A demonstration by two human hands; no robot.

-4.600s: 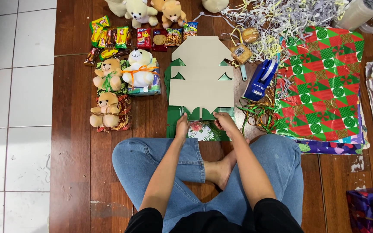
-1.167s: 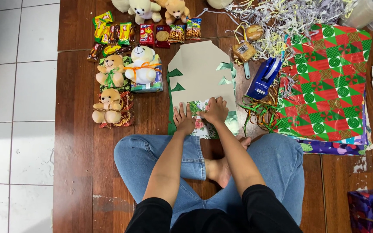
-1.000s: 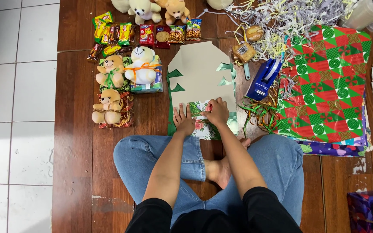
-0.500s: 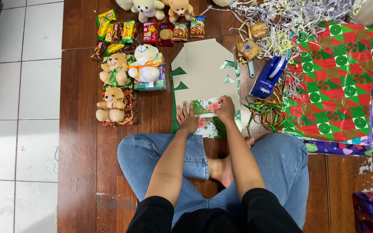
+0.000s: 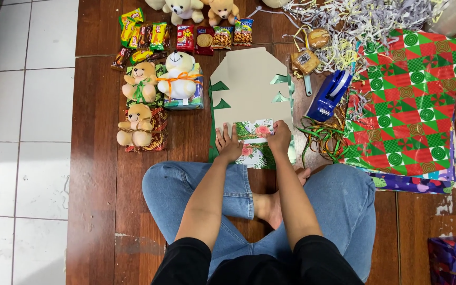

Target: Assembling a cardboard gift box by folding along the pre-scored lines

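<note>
Where both palms press flat, left hand, right hand, floral wrapping paper partly hidden.

Flat beige cardboard sheet with angled top corners, lying on the wooden floor, green-patterned underside showing at its edges, floral wrapping paper with a pink rose folded over its near end, lying flat

Both bare forearms reach forward between the crossed legs. The left hand lies flat, fingers spread, palm down. The right hand curls, fingertips pressing down, just right of it.
</note>
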